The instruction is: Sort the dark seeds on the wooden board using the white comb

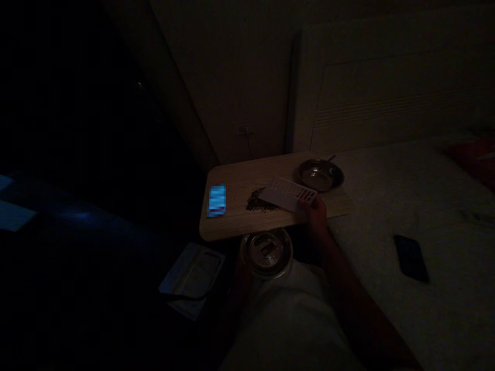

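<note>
In dim light, my right hand (317,215) grips the near right corner of a flat, pale plastic piece with a row of slots (284,198). Its left end is over a heap of small dark grains (255,202) on the wooden table (232,178). Just below the table's near edge, my left hand (244,270) holds a shiny metal bowl (266,257) by its left side; most of its fingers are lost in shadow. Something small and dark, perhaps a reflection, shows inside that bowl.
A second metal bowl (320,176) with a handle sticking out stands at the table's back right. A lit phone (217,200) lies on the left. Below left is a pale bag (189,281) with a dark strap. A dark phone-like object (411,258) rests on the bed (371,206).
</note>
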Action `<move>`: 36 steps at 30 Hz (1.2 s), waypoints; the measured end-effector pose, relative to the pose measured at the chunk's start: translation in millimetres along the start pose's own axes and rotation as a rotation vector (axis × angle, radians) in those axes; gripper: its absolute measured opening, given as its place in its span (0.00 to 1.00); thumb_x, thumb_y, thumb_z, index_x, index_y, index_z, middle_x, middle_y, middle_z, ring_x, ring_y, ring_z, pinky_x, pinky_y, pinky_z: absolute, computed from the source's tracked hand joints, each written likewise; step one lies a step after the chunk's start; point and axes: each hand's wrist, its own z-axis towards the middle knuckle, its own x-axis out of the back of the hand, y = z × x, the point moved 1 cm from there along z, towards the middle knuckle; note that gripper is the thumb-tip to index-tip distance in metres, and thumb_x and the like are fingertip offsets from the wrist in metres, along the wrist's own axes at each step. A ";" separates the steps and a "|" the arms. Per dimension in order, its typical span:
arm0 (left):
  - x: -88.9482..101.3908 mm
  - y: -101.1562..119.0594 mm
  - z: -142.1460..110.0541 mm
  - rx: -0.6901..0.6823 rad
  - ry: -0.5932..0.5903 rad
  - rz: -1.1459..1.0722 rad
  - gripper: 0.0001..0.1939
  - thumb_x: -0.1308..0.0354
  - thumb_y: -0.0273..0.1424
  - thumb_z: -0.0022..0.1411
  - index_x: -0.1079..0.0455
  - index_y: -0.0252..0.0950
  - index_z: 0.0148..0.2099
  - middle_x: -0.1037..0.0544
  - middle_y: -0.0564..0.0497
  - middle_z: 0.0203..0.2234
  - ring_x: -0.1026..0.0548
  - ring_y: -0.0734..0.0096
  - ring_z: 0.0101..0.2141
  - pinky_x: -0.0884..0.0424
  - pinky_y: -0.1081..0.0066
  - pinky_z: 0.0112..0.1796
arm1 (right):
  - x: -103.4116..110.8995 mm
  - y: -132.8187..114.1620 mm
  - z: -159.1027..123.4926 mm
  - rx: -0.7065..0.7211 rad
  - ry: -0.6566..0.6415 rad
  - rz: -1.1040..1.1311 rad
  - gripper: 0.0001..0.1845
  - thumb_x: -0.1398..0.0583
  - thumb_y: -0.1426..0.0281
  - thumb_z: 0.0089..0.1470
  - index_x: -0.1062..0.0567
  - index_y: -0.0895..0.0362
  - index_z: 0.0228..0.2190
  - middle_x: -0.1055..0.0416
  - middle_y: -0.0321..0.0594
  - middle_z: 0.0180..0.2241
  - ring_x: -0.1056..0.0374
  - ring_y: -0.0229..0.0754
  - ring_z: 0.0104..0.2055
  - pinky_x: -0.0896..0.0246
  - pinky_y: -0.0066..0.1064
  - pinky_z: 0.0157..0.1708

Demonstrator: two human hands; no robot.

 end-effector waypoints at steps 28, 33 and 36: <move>9.3 -22.4 10.2 0.021 0.012 -0.067 0.39 0.34 0.52 0.54 0.31 0.42 0.64 0.32 0.42 0.67 0.40 0.43 0.69 0.44 0.50 0.68 | 10.4 0.7 -1.5 0.121 -0.148 -0.332 0.15 0.35 0.59 0.50 0.22 0.53 0.38 0.21 0.41 0.38 0.27 0.49 0.41 0.32 0.42 0.46; 10.6 -17.7 9.1 0.037 0.031 -0.015 0.39 0.35 0.54 0.55 0.32 0.41 0.65 0.33 0.41 0.68 0.40 0.45 0.69 0.43 0.52 0.67 | 9.9 -0.5 -2.5 0.128 -0.154 -0.331 0.13 0.35 0.60 0.50 0.22 0.53 0.37 0.21 0.40 0.37 0.27 0.49 0.41 0.31 0.41 0.46; 11.8 -17.6 7.1 0.030 0.003 -0.014 0.40 0.36 0.52 0.57 0.35 0.40 0.67 0.36 0.41 0.70 0.41 0.47 0.70 0.43 0.53 0.67 | 10.3 -0.3 -2.0 0.122 -0.168 -0.321 0.13 0.34 0.60 0.50 0.22 0.53 0.37 0.21 0.40 0.37 0.27 0.49 0.41 0.31 0.42 0.46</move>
